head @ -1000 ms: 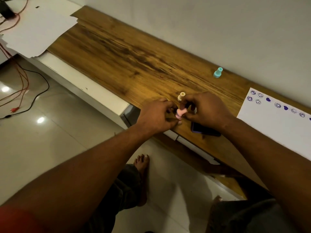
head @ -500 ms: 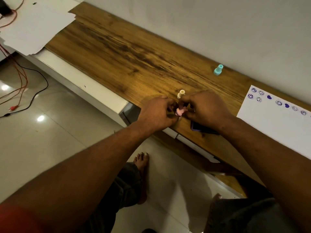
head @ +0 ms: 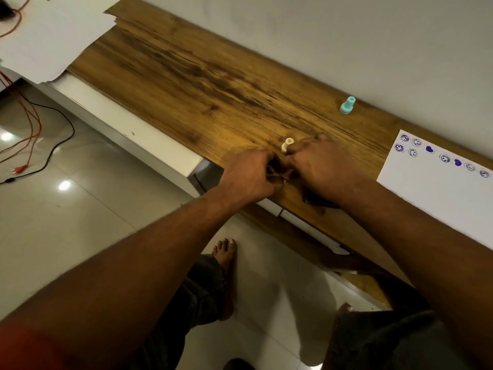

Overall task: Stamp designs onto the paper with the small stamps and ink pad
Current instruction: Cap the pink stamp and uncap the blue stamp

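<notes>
My left hand [head: 248, 177] and my right hand [head: 322, 166] meet fingertip to fingertip near the front edge of the wooden table [head: 202, 76]. Both pinch a small pink stamp, which is now hidden between the fingers. A cream stamp [head: 287, 145] stands upright just behind my fingers. A teal stamp [head: 347, 104] stands near the wall. The dark ink pad [head: 317, 202] lies under my right wrist, mostly covered. The white paper [head: 432, 193], at the right, carries a row of purple smiley and blob prints along its far edge.
White sheets [head: 50, 30] cover the table's far left end. Red and black cables [head: 29, 129] trail over the tiled floor at the left. The wall runs close behind the table. My bare feet and knees are below the table's front edge.
My hands have closed tighter together, so the pink stamp seen between them earlier is now covered. The view has shifted slightly; the other stamps, pad and paper stay where they were.
</notes>
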{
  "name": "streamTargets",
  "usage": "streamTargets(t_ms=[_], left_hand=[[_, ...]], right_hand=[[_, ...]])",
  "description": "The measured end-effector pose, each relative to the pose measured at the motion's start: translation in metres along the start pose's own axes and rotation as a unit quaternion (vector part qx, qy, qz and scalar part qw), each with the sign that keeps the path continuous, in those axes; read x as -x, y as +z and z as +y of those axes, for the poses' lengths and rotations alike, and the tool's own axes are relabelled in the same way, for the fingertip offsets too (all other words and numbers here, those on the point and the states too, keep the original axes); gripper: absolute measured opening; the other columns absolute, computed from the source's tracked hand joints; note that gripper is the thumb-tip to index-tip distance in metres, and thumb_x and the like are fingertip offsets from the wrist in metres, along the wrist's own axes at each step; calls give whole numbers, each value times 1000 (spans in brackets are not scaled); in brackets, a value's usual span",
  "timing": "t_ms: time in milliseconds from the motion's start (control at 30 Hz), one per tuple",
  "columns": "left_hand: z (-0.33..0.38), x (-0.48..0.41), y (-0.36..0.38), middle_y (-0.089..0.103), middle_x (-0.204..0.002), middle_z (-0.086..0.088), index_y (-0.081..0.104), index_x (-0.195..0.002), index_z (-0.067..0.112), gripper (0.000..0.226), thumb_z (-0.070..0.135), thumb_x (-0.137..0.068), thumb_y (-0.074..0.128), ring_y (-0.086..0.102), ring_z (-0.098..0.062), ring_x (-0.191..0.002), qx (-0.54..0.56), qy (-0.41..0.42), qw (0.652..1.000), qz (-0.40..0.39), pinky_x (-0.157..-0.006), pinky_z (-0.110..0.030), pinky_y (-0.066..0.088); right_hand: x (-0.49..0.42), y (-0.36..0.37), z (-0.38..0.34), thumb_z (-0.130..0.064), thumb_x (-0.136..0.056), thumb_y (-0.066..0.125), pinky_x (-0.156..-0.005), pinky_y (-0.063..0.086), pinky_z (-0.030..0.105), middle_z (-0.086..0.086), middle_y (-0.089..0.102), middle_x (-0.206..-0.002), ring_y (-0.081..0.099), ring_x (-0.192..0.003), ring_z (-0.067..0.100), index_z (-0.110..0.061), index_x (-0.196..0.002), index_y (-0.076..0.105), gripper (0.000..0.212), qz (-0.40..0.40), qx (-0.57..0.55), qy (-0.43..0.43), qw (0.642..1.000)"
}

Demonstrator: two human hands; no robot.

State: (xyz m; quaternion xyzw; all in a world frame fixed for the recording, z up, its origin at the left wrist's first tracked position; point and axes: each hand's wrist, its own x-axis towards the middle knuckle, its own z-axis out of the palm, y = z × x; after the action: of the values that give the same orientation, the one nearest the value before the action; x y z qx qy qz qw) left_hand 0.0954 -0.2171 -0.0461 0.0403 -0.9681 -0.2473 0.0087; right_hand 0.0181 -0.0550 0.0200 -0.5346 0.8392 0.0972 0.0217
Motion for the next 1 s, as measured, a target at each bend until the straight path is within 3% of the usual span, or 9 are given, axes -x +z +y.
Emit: streamTargets(t_ms=[300, 467, 667, 867, 933, 1000], left_hand=[[0, -2, -2, 64, -91, 14, 69, -104, 28, 34, 51, -81, 81, 60, -3, -82, 6, -15, 1000, -18, -63, -23, 47], [1, -4, -9, 65, -93, 17, 71, -110, 32, 39, 50, -78, 85, 60, -1, -84, 27, -38, 998, -29, -63, -20, 44], [-1, -6, -20, 62, -86, 20, 66, -93, 43, 27, 45, -78, 88, 58, 6, -79, 29, -79, 995, -53, -60, -18, 37], [-1, -9, -28, 66, -79, 20, 64, -79, 41, 25, 44, -78, 88, 60, 7, -73, 15, -76, 996, -49, -56, -15, 37], [-1, -10, -32, 66, -77, 19, 66, -79, 39, 23, 48, -78, 87, 61, 7, -71, 15, -74, 997, -31, -55, -15, 36], [1, -12, -35, 67, -77, 18, 68, -80, 37, 21, 49, -79, 86, 61, 5, -71, 27, -69, 997, -12, -55, -16, 37]], right_hand=[[-1, 7, 2, -33, -98, 58, -98, 48, 42, -2, 62, -117, 61, -106, 19, -28, -124, 66, 28, -3, -71, 15, 997], [-1, 16, 2, -30, -93, 68, -87, 54, 40, 1, 67, -116, 64, -100, 21, -23, -123, 69, 31, 39, -159, 85, 983], [0, 31, 5, -39, -90, 72, -85, 55, 39, 2, 70, -116, 64, -102, 20, -20, -126, 67, 41, 88, -218, 129, 963], [12, 26, 37, -75, -85, 55, -61, 48, 28, -15, 66, -82, 59, -72, 5, -34, -105, 67, 48, 158, -216, 170, 948], [14, 26, 65, -70, -88, 58, -66, 50, 33, -11, 69, -89, 63, -79, 12, -31, -110, 68, 46, 215, -221, 229, 923], [15, 32, 95, -51, -92, 65, -83, 53, 42, 3, 67, -118, 64, -103, 27, -25, -130, 62, 46, 235, -190, 292, 907]])
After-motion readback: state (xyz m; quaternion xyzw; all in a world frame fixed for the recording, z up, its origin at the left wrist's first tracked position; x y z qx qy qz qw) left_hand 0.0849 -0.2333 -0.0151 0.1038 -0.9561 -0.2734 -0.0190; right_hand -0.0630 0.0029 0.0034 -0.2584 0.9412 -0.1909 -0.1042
